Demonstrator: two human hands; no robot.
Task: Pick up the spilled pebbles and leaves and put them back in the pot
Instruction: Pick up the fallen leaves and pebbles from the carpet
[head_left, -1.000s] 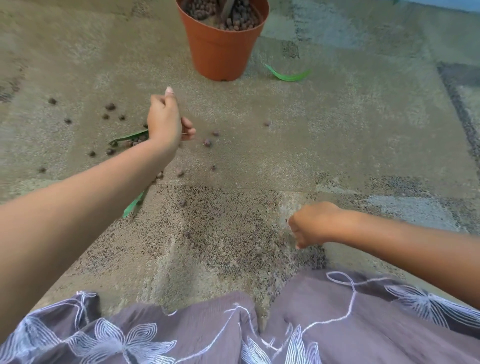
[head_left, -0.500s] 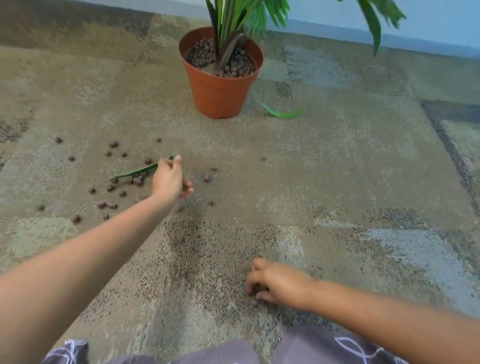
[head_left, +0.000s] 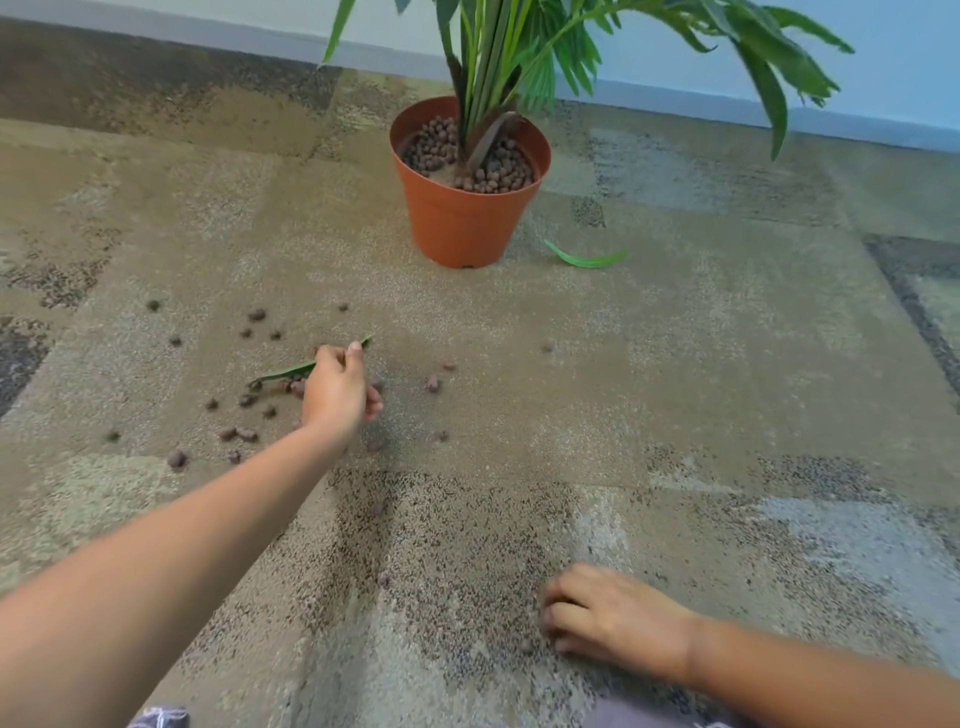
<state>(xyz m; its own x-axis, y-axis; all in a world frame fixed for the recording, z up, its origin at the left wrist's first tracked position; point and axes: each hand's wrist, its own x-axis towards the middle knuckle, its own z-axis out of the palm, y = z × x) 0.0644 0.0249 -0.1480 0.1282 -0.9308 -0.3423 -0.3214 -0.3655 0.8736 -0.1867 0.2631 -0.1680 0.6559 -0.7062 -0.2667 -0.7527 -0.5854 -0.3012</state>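
Terracotta pot (head_left: 462, 228) stood upright on the carpet (head_left: 727, 389), pebbles (head_left: 249, 400) scattered near its front-left. The left hand (head_left: 337, 389), arm outstretched among them, pinched a leaf (head_left: 291, 371) between thumb and fingertips. The right hand (head_left: 613, 618) rested knuckles-up well in front of the pot, fingers curled; whether it held anything could not be told. A second leaf (head_left: 587, 258) lay just right of the pot.
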